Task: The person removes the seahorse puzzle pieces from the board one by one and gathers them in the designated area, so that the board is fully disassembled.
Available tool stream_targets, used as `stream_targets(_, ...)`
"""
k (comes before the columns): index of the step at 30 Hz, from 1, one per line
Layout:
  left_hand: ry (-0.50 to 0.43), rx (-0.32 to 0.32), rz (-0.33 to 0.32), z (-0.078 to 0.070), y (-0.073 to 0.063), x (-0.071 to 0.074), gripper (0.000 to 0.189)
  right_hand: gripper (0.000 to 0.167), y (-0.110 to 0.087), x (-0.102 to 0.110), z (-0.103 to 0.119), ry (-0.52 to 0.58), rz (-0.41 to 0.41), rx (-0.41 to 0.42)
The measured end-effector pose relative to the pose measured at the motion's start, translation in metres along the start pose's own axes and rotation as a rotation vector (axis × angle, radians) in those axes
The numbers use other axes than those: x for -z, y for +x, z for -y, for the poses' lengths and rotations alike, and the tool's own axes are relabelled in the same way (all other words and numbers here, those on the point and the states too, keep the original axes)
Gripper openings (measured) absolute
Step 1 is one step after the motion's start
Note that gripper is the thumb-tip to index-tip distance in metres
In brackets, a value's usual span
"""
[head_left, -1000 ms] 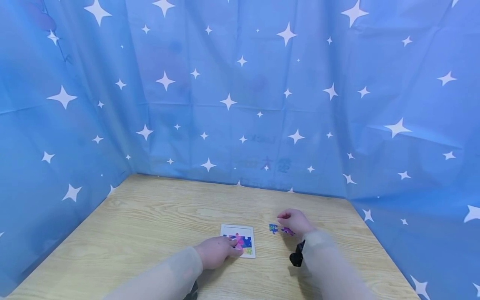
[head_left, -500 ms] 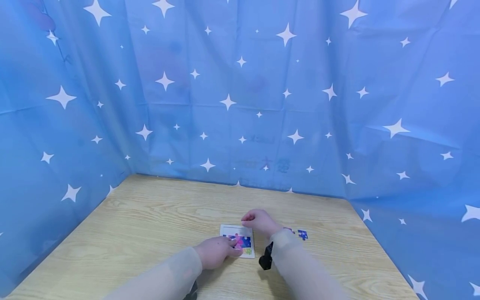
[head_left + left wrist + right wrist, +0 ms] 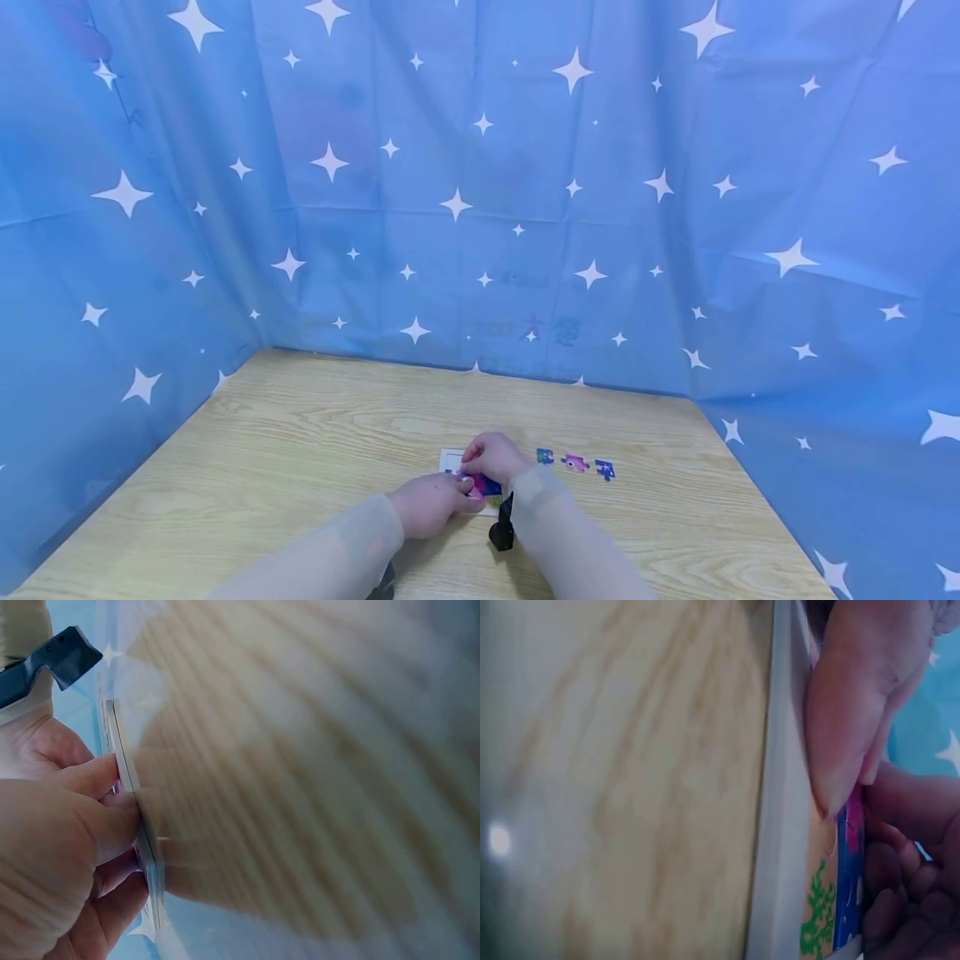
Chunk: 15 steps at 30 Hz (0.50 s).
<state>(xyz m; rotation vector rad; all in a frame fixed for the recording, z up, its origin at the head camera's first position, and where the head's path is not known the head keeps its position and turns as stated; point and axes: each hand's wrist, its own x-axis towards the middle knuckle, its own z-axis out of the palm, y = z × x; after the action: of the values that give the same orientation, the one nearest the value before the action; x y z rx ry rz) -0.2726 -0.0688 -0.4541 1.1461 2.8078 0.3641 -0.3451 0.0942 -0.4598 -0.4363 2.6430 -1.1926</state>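
Observation:
On the table lies a small white-bordered puzzle board (image 3: 448,457) with a blue, pink and yellow picture. My left hand (image 3: 427,505) holds it at its near left corner, thumb and fingertips resting on the picture. Over the upper part of the board, my right hand (image 3: 497,458) pinches a small puzzle piece (image 3: 464,477), mostly hidden by the fingers. Its fingertips are right beside the left index finger. In the right wrist view, the left thumb (image 3: 838,735) presses by the border, near a pink part of the picture (image 3: 854,817) and a green plant print (image 3: 819,911).
To the right of the board, three loose pieces lie in a row: a blue-green one (image 3: 545,456), a pink one with an eye (image 3: 576,462) and a dark blue one (image 3: 604,470). The wooden table (image 3: 337,425) meets a blue star-patterned curtain (image 3: 480,208) behind.
My right hand has moved left from the loose pieces to over the board, and its fingers have come down beside the left hand. The loose pieces are uncovered. My left hand stays put.

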Motion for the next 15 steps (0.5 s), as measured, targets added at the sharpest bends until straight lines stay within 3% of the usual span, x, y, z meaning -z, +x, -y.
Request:
stream_targets(7, 0.021, -0.009, 0.008, -0.004, -0.005, 0.003, 0.041, 0.011, -0.006, -0.003, 0.004, 0.017, -0.008, -0.039)
stream_targets(13, 0.040, -0.011, 0.027, -0.009, -0.013, 0.006, 0.042, 0.011, -0.003, -0.003, 0.002, -0.015, -0.009, -0.022)
stream_targets(15, 0.094, -0.031, 0.035, -0.010, -0.016, 0.006, 0.040, 0.012, -0.002, -0.003, 0.000, -0.034, -0.009, -0.020)
